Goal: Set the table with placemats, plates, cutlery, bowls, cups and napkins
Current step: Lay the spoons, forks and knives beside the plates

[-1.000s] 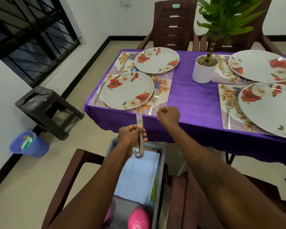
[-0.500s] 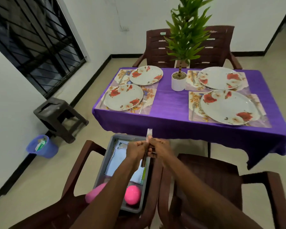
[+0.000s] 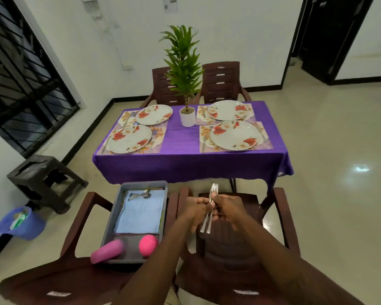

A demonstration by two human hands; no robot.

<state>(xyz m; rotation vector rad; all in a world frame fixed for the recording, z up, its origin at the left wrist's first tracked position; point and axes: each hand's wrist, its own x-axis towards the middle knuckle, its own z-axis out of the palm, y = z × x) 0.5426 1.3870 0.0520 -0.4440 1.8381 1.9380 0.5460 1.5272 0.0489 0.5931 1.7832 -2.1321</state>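
Steel forks (image 3: 214, 190), tines up and away, gripped by left hand (image 3: 195, 209) and right hand (image 3: 230, 208).

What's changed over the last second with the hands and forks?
The right hand came in and joined the left hand gripping the forks; both moved right, off the tray to above the chair seat. Plates and mats on the table stayed put.
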